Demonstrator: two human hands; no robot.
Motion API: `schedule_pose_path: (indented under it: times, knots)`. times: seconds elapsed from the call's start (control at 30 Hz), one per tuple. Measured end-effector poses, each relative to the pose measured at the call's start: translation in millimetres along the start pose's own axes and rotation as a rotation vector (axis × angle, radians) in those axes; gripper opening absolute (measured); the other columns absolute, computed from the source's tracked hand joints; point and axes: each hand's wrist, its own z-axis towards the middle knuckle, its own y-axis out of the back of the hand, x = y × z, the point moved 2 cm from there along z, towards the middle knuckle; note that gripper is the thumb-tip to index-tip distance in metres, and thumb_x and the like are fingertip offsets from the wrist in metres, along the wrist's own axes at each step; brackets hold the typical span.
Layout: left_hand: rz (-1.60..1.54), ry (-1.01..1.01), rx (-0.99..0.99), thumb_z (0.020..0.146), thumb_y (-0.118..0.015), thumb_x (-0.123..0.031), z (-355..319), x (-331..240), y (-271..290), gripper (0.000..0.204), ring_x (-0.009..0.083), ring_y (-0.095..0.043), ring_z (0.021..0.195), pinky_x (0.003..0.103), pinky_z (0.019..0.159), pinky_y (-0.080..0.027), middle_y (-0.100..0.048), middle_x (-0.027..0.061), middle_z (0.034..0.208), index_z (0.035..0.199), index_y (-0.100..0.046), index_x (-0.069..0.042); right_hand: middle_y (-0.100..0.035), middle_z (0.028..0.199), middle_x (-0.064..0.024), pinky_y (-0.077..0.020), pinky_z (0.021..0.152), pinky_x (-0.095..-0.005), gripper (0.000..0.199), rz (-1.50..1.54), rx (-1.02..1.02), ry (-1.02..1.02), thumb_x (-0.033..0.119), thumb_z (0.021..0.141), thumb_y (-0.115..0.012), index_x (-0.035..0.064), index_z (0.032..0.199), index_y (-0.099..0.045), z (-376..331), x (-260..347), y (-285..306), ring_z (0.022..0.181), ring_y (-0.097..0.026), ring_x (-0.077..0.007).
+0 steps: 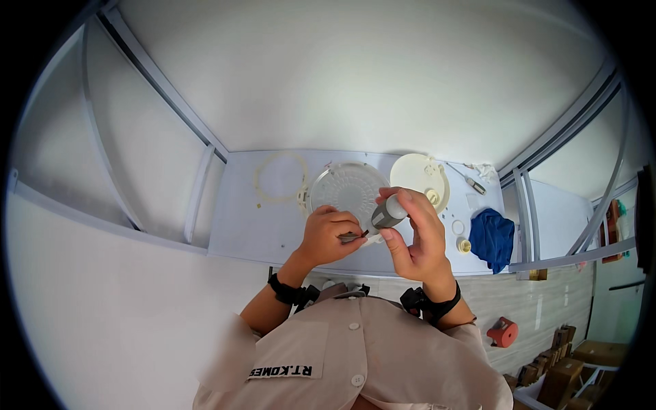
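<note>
Over the round dish's (335, 181) near edge, my half-curled right hand (421, 242) holds what looks like a grey screwdriver (389, 213) toward a small dark piece (348, 238) pinched in my left hand (328, 236), seemingly for fitting, so I'd align both next.

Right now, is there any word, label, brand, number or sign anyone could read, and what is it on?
Tan shirt: one row of dark lettering by the chest pocket, upside down here; I won't copy it out.
Grey-and-white tool in the right hand: any marking is too small to read.
Brown boxes, lower right: too blurred to read any print.
</note>
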Motion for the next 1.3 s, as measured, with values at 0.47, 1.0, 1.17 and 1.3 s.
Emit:
schedule_pose_path:
  times: [0.47, 1.0, 1.17, 1.3]
  knots:
    - [0.002, 0.045, 0.027, 0.079, -0.088, -0.021, -0.7, -1.4, -4.7, 0.012, 0.0155, -0.068, 0.072, 0.034, 0.079, -0.05, -0.075, -0.008, 0.093, 0.089, -0.082, -0.017, -0.062, 0.136, -0.026, -0.056, 0.1, -0.045, 0.059, -0.056, -0.207, 0.02, -0.002, 0.095, -0.075, -0.0033, 0.149, -0.052, -2.5, -7.9, 16.7, 0.121, -0.068, -0.0391]
    - [0.086, 0.081, 0.098, 0.069, -0.096, -0.037, -1.0, -6.9, -1.9, 0.071, 0.0209, -0.066, 0.081, 0.037, 0.084, -0.051, -0.073, -0.0034, 0.101, 0.133, -0.073, -0.017, -0.059, 0.138, -0.0246, -0.0549, 0.103, -0.0461, 0.061, -0.064, -0.263, -0.018, -0.006, 0.094, -0.072, -0.0041, 0.151, -0.05, -15.1, -8.7, 31.7, 0.125, -0.065, -0.0381]
    - [0.0, 0.126, 0.063, 0.068, -0.098, -0.035, -4.8, -4.9, -0.8, 0.073, 0.0209, -0.067, 0.078, 0.037, 0.083, -0.053, -0.075, -0.0024, 0.097, 0.133, -0.073, -0.014, -0.06, 0.139, -0.0248, -0.0531, 0.105, -0.0454, 0.061, -0.076, -0.259, -0.02, -0.005, 0.094, -0.073, -0.0043, 0.151, -0.051, -16.7, -7.5, 34.2, 0.126, -0.065, -0.0372]
    - [0.032, 0.022, 0.06, 0.067, -0.099, -0.032, -7.0, 1.6, -3.4, 0.069, 0.0191, -0.07, 0.074, 0.036, 0.084, -0.053, -0.078, -0.0031, 0.095, 0.129, -0.075, -0.013, -0.06, 0.138, -0.0249, -0.0533, 0.104, -0.0447, 0.061, -0.085, -0.255, -0.003, -0.005, 0.094, -0.074, -0.0043, 0.15, -0.051, -16.6, -9.2, 34.7, 0.126, -0.065, -0.037]
